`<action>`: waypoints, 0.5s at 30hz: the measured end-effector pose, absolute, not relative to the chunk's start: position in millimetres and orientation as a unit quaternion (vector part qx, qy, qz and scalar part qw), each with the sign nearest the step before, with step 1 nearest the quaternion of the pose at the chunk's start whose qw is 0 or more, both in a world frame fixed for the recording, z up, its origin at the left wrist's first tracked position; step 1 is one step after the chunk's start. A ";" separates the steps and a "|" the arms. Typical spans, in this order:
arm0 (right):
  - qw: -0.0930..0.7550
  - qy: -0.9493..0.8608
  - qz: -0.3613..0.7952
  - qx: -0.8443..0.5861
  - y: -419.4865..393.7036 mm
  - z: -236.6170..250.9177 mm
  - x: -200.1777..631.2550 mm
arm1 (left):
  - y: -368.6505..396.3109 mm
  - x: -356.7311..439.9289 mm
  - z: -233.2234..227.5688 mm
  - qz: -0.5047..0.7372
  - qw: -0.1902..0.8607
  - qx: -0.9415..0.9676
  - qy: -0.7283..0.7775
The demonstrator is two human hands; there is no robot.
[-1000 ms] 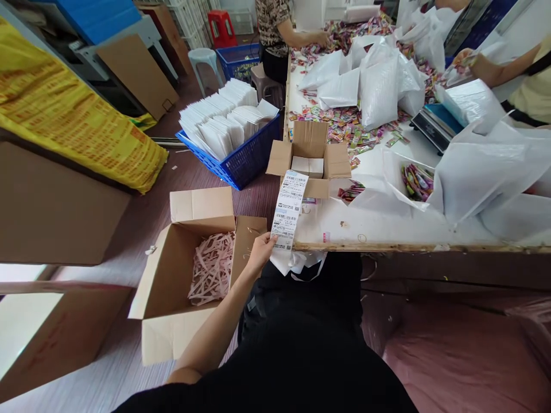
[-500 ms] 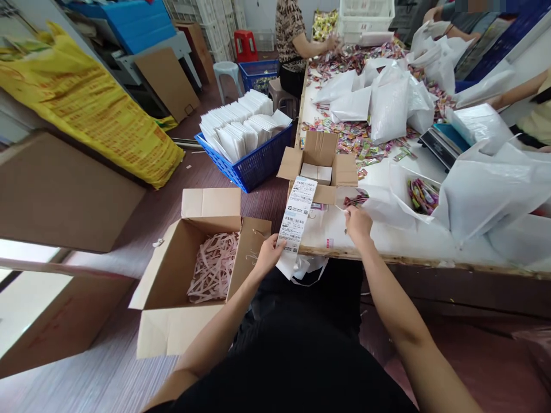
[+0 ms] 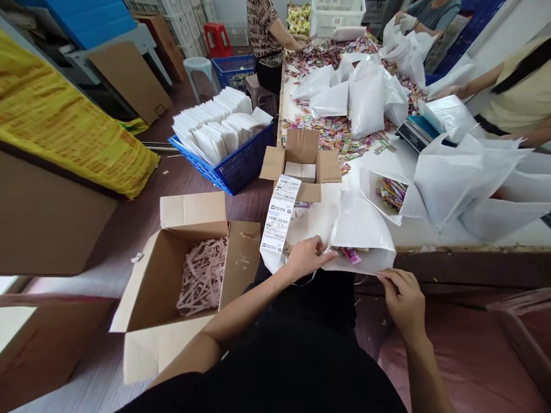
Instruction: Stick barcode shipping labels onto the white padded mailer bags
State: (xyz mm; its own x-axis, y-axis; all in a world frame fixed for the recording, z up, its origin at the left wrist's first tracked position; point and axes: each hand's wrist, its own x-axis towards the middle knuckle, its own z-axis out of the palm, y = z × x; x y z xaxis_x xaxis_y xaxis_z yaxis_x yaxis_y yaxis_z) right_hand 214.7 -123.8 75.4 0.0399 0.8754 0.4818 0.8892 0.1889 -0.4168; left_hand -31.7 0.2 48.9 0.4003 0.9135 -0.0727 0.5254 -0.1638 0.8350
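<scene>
Both hands draw a white bag [image 3: 361,232] of sweets off the near table edge [image 3: 451,249]: left hand [image 3: 303,258] pinches bag and, seemingly, label strip [image 3: 279,215]; right hand [image 3: 402,298] grips its near corner.

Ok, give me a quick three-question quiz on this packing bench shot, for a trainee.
1. True or false: the left hand holds both the label strip and an edge of the white bag.
2. Multiple choice: what fills the open carton on the floor? A) sweets B) shredded paper strips C) white envelopes
3. Short answer: where does the right hand grip the white bag?

Key
1. True: the strip sticks up from the hand while its fingers pinch the bag's near edge.
2. B
3. At its near right corner, over the table edge.
</scene>
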 end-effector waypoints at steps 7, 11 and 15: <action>0.303 -0.682 0.100 -0.658 -99.2 61.8 167.6 | -19.6 -31.3 51.1 0.251 0.593 0.628 0.436; 0.246 -0.634 0.135 -0.721 -57.7 4.5 158.6 | -41.1 -44.6 42.0 0.266 0.646 0.546 0.463; 0.273 -0.627 0.121 -0.719 -33.2 -24.5 178.7 | -55.9 -46.0 28.8 0.256 0.604 0.557 0.509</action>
